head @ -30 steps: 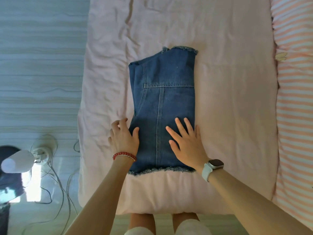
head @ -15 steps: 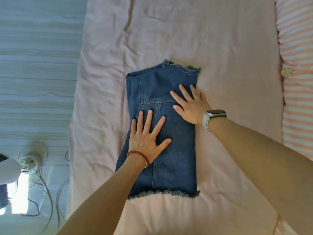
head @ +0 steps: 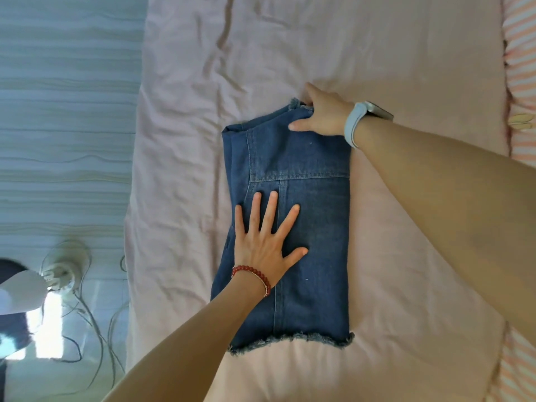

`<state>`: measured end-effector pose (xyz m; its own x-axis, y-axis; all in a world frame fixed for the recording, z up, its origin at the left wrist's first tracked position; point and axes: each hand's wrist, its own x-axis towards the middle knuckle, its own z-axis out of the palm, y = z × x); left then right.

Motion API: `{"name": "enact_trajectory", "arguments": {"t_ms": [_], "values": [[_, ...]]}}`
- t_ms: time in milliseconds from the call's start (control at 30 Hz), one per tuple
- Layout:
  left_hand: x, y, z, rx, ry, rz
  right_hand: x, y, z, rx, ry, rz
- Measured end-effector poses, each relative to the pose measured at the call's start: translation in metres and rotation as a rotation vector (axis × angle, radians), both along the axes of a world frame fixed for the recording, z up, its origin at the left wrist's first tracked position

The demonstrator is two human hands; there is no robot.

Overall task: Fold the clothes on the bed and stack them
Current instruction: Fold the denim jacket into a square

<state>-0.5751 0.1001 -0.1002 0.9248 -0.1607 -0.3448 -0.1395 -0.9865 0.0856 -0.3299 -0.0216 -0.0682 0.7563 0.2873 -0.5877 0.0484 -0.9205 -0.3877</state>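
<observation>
1. Denim garment (head: 301,227), folded into a long rectangle, lies flat on the pink bed sheet (head: 406,68), frayed hem toward the near edge.
2. Left hand (head: 265,242), red bead bracelet (head: 252,274) at the wrist, presses flat on the denim's middle with fingers spread and straight.
3. Right hand (head: 324,114), pale watch (head: 365,120) on the wrist, grips the far right corner, thumb on top and fingers curled over the frayed edge.
4. Striped bedding (head: 522,68) lies along the right side.

The right hand's (head: 324,113) fingertips are hidden under the denim garment's (head: 293,227) far corner; denim beneath the left hand (head: 265,242) is covered.
</observation>
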Motion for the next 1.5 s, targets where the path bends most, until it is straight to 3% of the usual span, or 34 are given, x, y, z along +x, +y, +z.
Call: {"name": "enact_trajectory", "arguments": {"t_ms": [100, 300, 433, 500, 567, 667, 767, 833, 900, 1000, 1167, 1333, 1433, 1500], "values": [[0.005, 0.004, -0.002, -0.006, 0.017, -0.040, 0.000, 0.010, -0.001, 0.004, 0.048, 0.058], [0.008, 0.005, -0.008, -0.019, 0.105, -0.025, -0.043, 0.001, 0.030, 0.176, -0.222, 0.102], [0.007, 0.007, -0.001, -0.013, 0.151, -0.054, -0.103, -0.016, 0.064, 0.300, -0.245, 0.203], [0.007, 0.012, 0.010, -0.106, 0.159, -0.068, -0.128, -0.022, 0.076, 0.256, -0.184, 0.232], [0.001, 0.024, 0.034, -0.345, 0.099, -0.022, -0.146, -0.029, 0.086, 0.230, -0.181, 0.229], [-0.024, 0.058, 0.061, -0.579, -0.238, 0.269, -0.175, -0.031, 0.104, 0.280, -0.184, 0.335], [-0.039, 0.090, 0.088, -0.743, -0.262, 0.799, -0.220, -0.026, 0.110, 0.243, -0.136, 0.520], [-0.039, 0.100, 0.103, -0.806, -0.251, 0.942, -0.253, -0.024, 0.108, 0.234, -0.095, 0.582], [-0.038, 0.096, 0.119, -0.789, -0.285, 0.779, -0.284, -0.024, 0.099, 0.222, -0.026, 0.621], [-0.045, 0.071, 0.128, -0.686, -0.210, 0.354, -0.322, -0.029, 0.077, 0.196, 0.067, 0.622], [-0.081, 0.033, 0.096, -0.206, 0.107, -0.152, -0.351, -0.050, 0.047, 0.148, 0.060, 0.618], [-0.113, 0.027, 0.058, -0.021, 0.161, -0.184, -0.357, -0.055, 0.047, 0.032, -0.022, 0.719], [-0.120, 0.021, 0.047, 0.012, 0.159, -0.126, -0.362, -0.057, 0.052, 0.070, -0.440, 0.453], [-0.119, 0.018, 0.042, 0.021, 0.142, -0.117, -0.359, -0.055, 0.047, -0.022, -0.552, 0.316]]}}
